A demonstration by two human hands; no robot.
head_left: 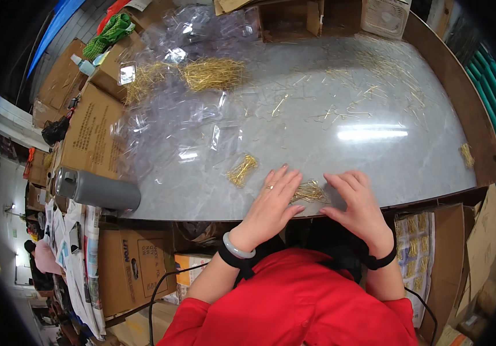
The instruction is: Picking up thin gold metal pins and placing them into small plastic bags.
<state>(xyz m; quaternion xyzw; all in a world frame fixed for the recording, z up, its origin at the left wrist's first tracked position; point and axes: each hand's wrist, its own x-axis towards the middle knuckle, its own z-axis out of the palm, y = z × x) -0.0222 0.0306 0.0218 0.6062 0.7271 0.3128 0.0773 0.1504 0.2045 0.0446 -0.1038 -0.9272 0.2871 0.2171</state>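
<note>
Gold pin bundle [308,192] lies flat on the grey worktop [340,150] near its front edge, long axis roughly left-right, tilted slightly | left hand [271,205] flat, fingers spread, touching its left end | right hand [358,202] flat, loose, just right of it | second pin bundle [242,170] lies diagonal, further left, apart

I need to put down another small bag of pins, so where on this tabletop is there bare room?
Barest is the grey tabletop between the right hand and the scattered pins, out to the right rim. Crowded: clear bags and pin heaps far left, and the pin bundle between the right and left hand.
</note>
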